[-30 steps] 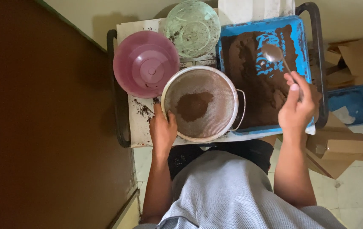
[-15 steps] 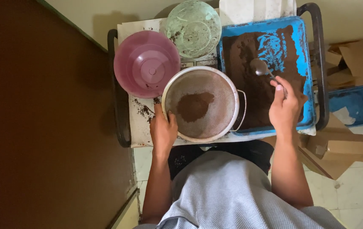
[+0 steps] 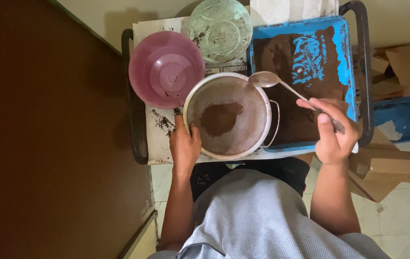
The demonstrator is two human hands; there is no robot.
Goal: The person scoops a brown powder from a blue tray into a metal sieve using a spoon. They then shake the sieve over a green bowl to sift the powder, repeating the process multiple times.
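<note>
A round metal sieve [image 3: 257,96] holding a small heap of brown powder [image 3: 220,118] sits at the front of a small table. My left hand [image 3: 184,146] grips the sieve's near left rim. My right hand [image 3: 332,132] holds a long metal spoon [image 3: 281,85] by its handle; the bowl of the spoon hovers over the sieve's far right rim. To the right lies a blue tray [image 3: 346,52] spread with brown powder.
A pink plastic bowl [image 3: 166,69] and a green plastic bowl [image 3: 220,29] stand behind the sieve. Spilled powder dots the white table top [image 3: 159,129]. Cardboard boxes [image 3: 392,168] and a blue bin [image 3: 404,117] sit on the floor at right. A dark brown surface [image 3: 46,129] fills the left.
My right hand has drawn the spoon out of the blue tray and swung its bowl left to the sieve's rim. My left hand has stayed on the sieve.
</note>
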